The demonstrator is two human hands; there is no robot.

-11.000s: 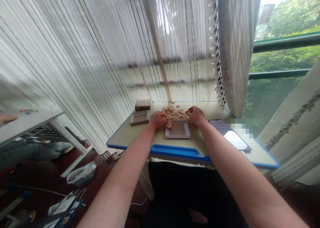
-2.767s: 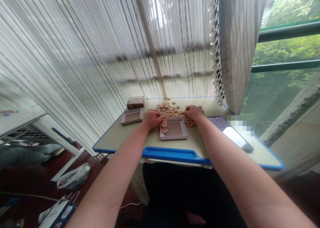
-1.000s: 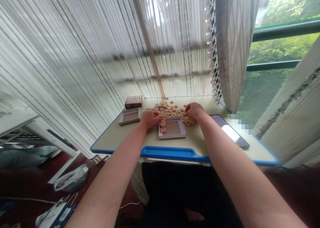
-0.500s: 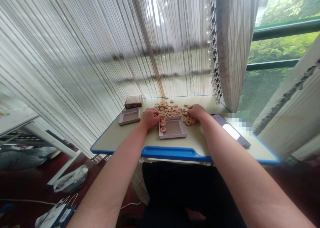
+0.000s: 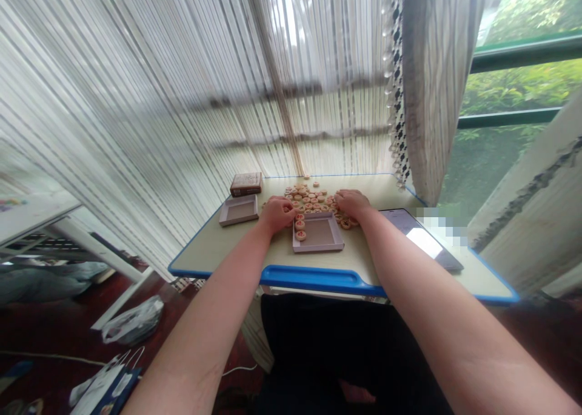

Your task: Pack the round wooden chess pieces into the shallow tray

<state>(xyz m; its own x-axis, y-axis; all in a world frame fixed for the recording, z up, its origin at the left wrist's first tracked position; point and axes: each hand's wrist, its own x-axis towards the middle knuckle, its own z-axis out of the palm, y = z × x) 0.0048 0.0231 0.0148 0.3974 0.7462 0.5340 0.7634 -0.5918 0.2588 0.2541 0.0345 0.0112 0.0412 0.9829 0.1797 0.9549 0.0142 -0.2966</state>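
Many round wooden Chinese chess pieces (image 5: 313, 200) with red or dark characters lie in a loose pile behind a shallow box tray (image 5: 318, 249). A short column of red-marked pieces (image 5: 300, 226) stands along the tray's left inner side. At the tray's back left corner, my left hand (image 5: 276, 213) has its fingers curled and closed around a chess piece, only partly visible. My right hand (image 5: 353, 201) lies palm down over the right side of the pile, fingers stretched out and touching pieces; what is under the palm is hidden.
A second shallow box tray (image 5: 239, 221) sits at the left, with a printed box (image 5: 246, 183) behind it. A tablet (image 5: 418, 239) lies at the right. The desk has a raised blue front edge (image 5: 313, 276). String curtains (image 5: 182, 99) hang behind the desk.
My right hand has moved left over the pile and its fingers have stretched out. My left hand stays by the tray's corner. The camera view has shifted slightly.
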